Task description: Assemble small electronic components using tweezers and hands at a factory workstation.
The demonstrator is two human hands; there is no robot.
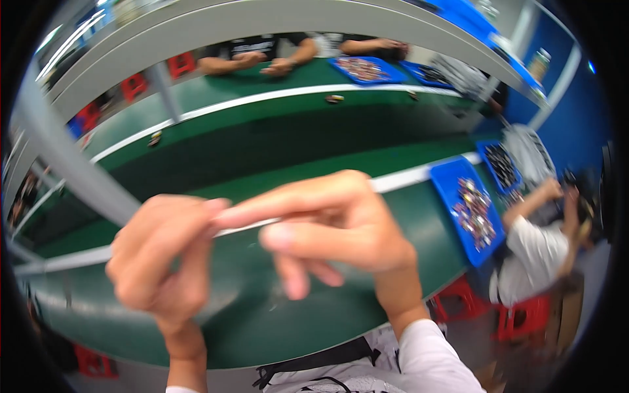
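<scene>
Both of my hands are raised over the green work table (282, 334), and they are blurred by motion. My left hand (164, 252) is closed, its fingers curled and the tips pressed together. Whatever it may hold is hidden or too small to make out. My right hand (347, 226) has its index finger stretched out to the left, the tip meeting the left hand's fingertips. Its thumb stands apart below the index finger and the other fingers hang loosely. I see nothing held in it.
A blue tray (440, 177) of small shiny pieces lies to the right, a second blue tray (483, 149) of dark parts beyond it. A person in white (534, 252) sits at the right. Past the green conveyor belt (262, 147), others work near another blue tray (347, 71). A grey post (85, 150) rises at left.
</scene>
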